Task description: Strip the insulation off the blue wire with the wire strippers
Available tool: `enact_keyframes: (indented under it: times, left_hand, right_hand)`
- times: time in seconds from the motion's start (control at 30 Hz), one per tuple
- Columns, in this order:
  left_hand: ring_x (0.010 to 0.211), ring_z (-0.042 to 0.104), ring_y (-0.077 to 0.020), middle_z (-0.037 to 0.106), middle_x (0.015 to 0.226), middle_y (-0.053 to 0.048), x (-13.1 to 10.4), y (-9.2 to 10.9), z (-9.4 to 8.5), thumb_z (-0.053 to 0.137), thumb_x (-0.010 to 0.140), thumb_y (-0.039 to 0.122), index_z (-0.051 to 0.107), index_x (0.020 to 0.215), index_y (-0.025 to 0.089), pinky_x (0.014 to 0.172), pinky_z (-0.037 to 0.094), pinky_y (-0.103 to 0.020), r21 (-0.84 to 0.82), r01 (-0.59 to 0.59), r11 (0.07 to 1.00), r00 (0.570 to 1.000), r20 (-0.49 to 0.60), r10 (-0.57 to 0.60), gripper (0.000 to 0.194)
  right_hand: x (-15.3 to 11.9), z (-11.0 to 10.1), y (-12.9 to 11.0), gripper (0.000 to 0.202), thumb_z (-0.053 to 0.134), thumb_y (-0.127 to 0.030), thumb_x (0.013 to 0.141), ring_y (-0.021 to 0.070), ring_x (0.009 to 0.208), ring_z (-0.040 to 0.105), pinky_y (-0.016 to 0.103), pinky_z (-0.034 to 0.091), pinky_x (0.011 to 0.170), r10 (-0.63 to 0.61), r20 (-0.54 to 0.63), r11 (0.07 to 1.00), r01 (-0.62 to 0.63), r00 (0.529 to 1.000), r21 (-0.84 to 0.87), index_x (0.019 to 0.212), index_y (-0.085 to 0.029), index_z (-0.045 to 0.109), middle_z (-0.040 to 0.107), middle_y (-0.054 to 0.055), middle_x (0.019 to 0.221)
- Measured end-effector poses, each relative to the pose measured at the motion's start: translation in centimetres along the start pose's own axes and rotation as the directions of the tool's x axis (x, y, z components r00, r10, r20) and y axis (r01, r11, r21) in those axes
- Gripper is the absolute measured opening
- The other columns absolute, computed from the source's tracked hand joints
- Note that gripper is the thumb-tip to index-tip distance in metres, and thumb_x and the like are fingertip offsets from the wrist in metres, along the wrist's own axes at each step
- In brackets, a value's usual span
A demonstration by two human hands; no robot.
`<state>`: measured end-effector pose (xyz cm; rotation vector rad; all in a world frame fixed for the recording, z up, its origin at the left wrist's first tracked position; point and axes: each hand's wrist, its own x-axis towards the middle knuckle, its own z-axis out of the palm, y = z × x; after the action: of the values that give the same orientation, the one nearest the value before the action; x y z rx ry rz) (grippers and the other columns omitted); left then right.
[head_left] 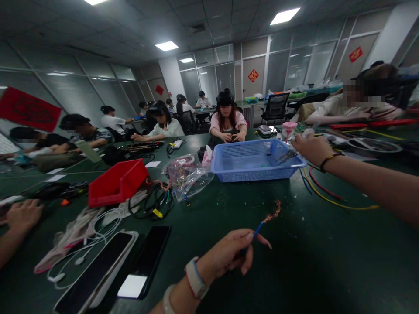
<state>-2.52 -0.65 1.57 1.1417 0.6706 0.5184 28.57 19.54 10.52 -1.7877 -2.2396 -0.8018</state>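
A blue electrical wire (258,229) is pinched in my left hand (232,248), above the front of the table. Its stripped end fans out into loose, frayed copper strands (273,213) pointing up and away. My right hand (310,147) is stretched out over the right rear corner of a blue plastic basket (255,175). Just below its fingers, a blurred grey tool (285,156) lies at the basket's right end; whether the fingers touch it is unclear. Small scraps lie on the basket floor.
Left of the basket are a clear bag of wires (188,174), a red bin (118,185), black cables, gloves, white earphones and two phones (149,257). Yellow and red wires (340,206) lie right. Another person's hand (24,216) rests at the left edge; a person sits opposite.
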Motion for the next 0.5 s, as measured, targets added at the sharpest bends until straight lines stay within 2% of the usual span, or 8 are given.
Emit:
enact_keyframes:
  times: [0.1, 0.2, 0.27, 0.37, 0.43, 0.5]
  left_hand:
    - [0.028, 0.025, -0.0031, 0.053, 0.048, 0.007, 0.1, -0.2, -0.2, 0.038, 0.098, 0.043, 0.06, 0.118, 0.013, 0.03, 0.013, -0.018, -0.037, -0.01, 0.999, 1.0, 0.007, 0.01, 0.042]
    - [0.029, 0.03, -0.0019, 0.056, 0.053, 0.005, 0.3, -0.6, -0.3, 0.042, 0.097, 0.041, 0.062, 0.115, 0.013, 0.03, 0.017, -0.016, -0.096, -0.03, 0.995, 0.999, 0.023, 0.032, 0.038]
    - [0.031, 0.038, -0.0017, 0.06, 0.059, 0.003, 0.4, -0.9, -0.3, 0.048, 0.095, 0.039, 0.063, 0.112, 0.013, 0.03, 0.022, -0.015, -0.146, -0.041, 0.988, 0.998, 0.039, 0.047, 0.035]
    - [0.038, 0.051, -0.0032, 0.064, 0.07, -0.001, 0.6, -1.2, -0.2, 0.056, 0.09, 0.038, 0.064, 0.107, 0.012, 0.031, 0.029, -0.014, -0.201, -0.048, 0.978, 0.998, 0.025, 0.054, 0.032]
    - [0.044, 0.058, -0.006, 0.065, 0.074, -0.003, 0.7, -1.3, 0.0, 0.062, 0.086, 0.038, 0.065, 0.103, 0.011, 0.031, 0.032, -0.013, -0.23, -0.054, 0.972, 0.999, -0.004, 0.054, 0.032]
    - [0.048, 0.062, -0.0087, 0.066, 0.075, -0.004, 0.8, -1.4, 0.1, 0.066, 0.083, 0.039, 0.065, 0.1, 0.011, 0.032, 0.035, -0.013, -0.25, -0.056, 0.967, 0.998, -0.029, 0.051, 0.033]
  right_hand:
    - [0.9, -0.4, -0.4, 0.04, 0.023, -0.008, 0.097, 0.0408, 0.123, 0.038, 0.044, 0.032, 0.075, -0.047, -0.011, 0.999, 0.047, 0.999, 0.004, 0.12, 0.001, 0.054, 0.051, 0.027, 0.123]
    - [1.8, -1.3, -0.7, 0.04, 0.023, -0.009, 0.097, 0.039, 0.127, 0.033, 0.044, 0.03, 0.079, -0.078, -0.001, 0.997, 0.078, 0.997, 0.03, 0.122, -0.002, 0.053, 0.048, 0.024, 0.129]
    - [2.2, -2.0, -0.9, 0.042, 0.02, -0.011, 0.097, 0.0369, 0.126, 0.037, 0.042, 0.031, 0.077, -0.048, -0.002, 0.997, 0.048, 0.999, 0.06, 0.124, -0.001, 0.051, 0.048, 0.024, 0.129]
    - [2.1, -2.8, -1.0, 0.046, 0.016, -0.015, 0.097, 0.0341, 0.115, 0.049, 0.038, 0.032, 0.071, 0.078, -0.004, 0.991, -0.077, 0.997, 0.113, 0.128, 0.005, 0.043, 0.05, 0.029, 0.121]
    - [1.2, -3.0, -1.3, 0.042, 0.025, -0.018, 0.096, 0.0312, 0.106, 0.056, 0.035, 0.033, 0.068, 0.126, 0.03, 0.98, -0.13, 0.992, 0.152, 0.126, 0.005, 0.044, 0.052, 0.029, 0.117]
    - [-0.4, -3.0, -1.8, 0.036, 0.038, -0.019, 0.093, 0.0273, 0.096, 0.06, 0.032, 0.033, 0.066, 0.107, 0.086, 0.974, -0.122, 0.991, 0.192, 0.121, -0.001, 0.049, 0.055, 0.026, 0.115]
